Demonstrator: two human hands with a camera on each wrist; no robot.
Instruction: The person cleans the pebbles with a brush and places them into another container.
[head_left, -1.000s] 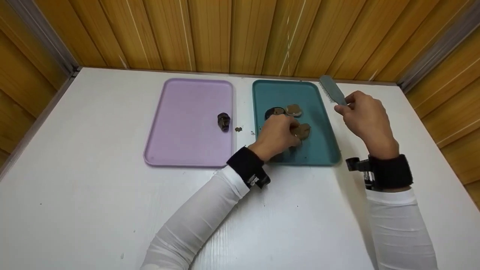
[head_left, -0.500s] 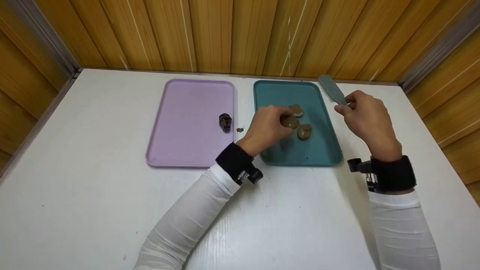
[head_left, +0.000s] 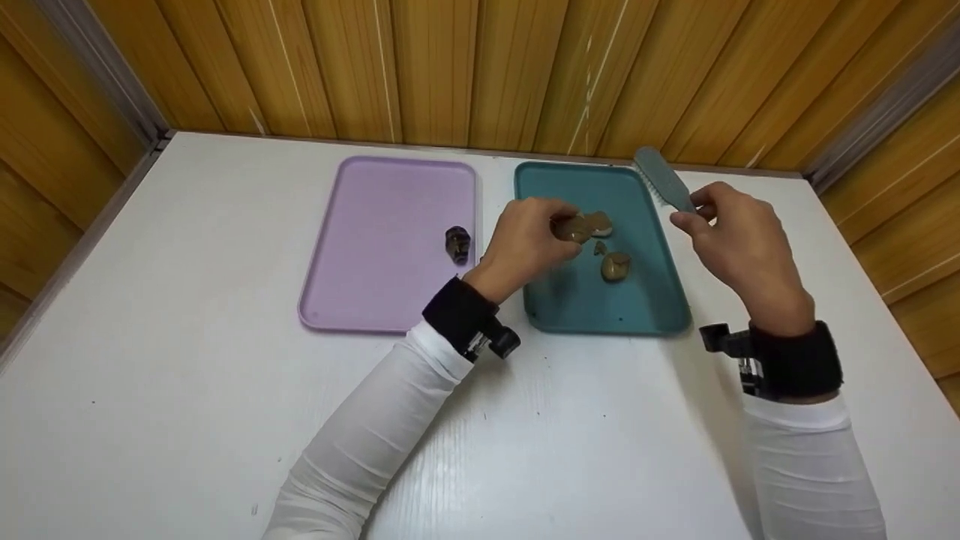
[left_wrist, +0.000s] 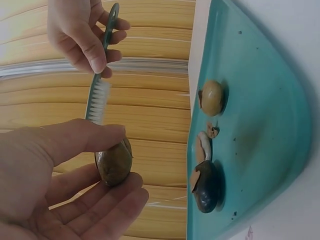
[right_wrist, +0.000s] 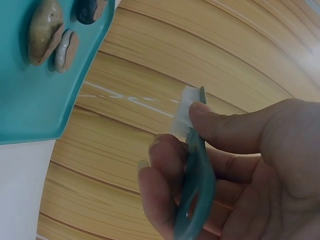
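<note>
— Brown stone (left_wrist: 114, 164): where does it sit from the brush (head_left: 663, 181)?
— Left hand (head_left: 529, 244) pinches it above the teal tray's (head_left: 581, 300) far-left part. Right hand (head_left: 739, 240) grips the brush over the right edge, bristles pointing left, toward the stone.

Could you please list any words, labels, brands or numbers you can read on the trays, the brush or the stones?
There are none: no readable text shows in any view.
The teal tray, the purple tray and the brush in the right hand are plain.
The stone held by the left hand bears only natural markings.
</note>
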